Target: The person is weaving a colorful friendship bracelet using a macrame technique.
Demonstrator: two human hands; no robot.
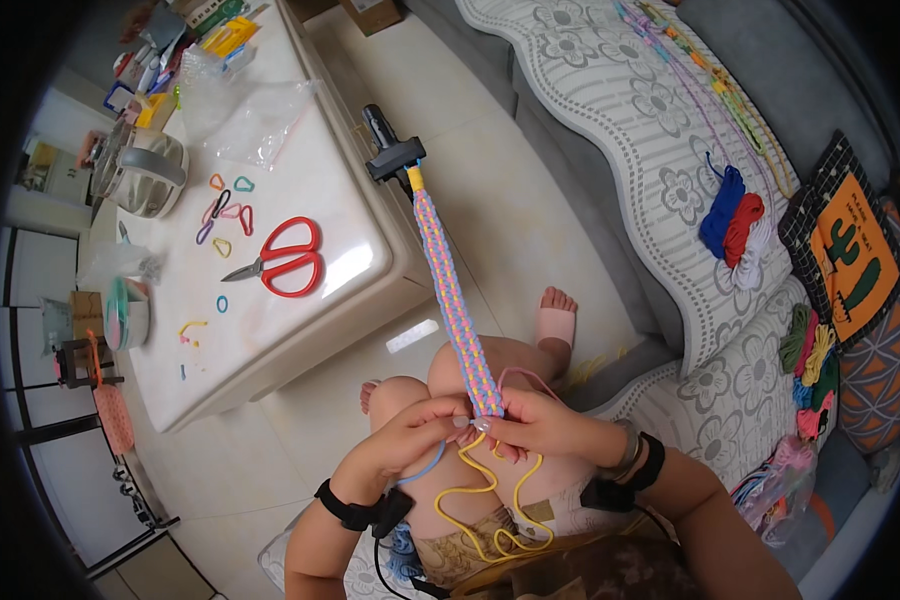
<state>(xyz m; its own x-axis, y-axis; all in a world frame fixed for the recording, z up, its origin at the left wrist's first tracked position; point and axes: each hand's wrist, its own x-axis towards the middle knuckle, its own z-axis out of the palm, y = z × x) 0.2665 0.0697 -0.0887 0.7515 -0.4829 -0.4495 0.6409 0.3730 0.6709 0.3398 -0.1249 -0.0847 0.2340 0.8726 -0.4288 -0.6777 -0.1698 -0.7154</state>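
Note:
A flat braided strap of blue, pink and yellow cord runs from a black clamp down to both hands. My left hand pinches cord at the strap's lower end, and a blue cord hangs from it. Beside it, touching the same end, my right hand grips the cords between thumb and fingers. A pink cord loops out above the right hand. Loose yellow cord trails from the strap's end over the lap. The fingers hide the knot itself.
Red-handled scissors, small coloured carabiners, a plastic bag and a glass kettle are on the white table. Bundled cords lie on the sofa at right, near a cactus cushion. Both wrists wear black straps with boxes.

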